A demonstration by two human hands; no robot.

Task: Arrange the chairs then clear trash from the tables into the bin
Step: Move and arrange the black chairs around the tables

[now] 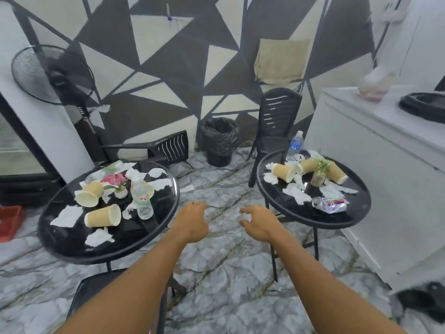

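Note:
Two round black tables stand apart: the left table [154,227] bears paper cups [103,216], torn tissues, a plastic bottle [143,198] and a small pink flower pot. The right table [356,213] carries more cups [284,172], tissues, a crushed can [330,205], a water bottle [295,143] and a small plant. A black chair [277,121] stands upright behind the right table; another chair [168,147] lies tipped over by the wall. The bin [219,141], lined with a black bag, sits between them. My left hand [192,220] and right hand [257,222] hover empty between the tables, fingers loosely curled.
A standing fan [53,75] and a glass-door fridge [14,150] are at the left. A white counter [385,150] runs along the right. A third chair's seat [96,297] is below my left arm. A red crate [9,220] sits on the marble floor.

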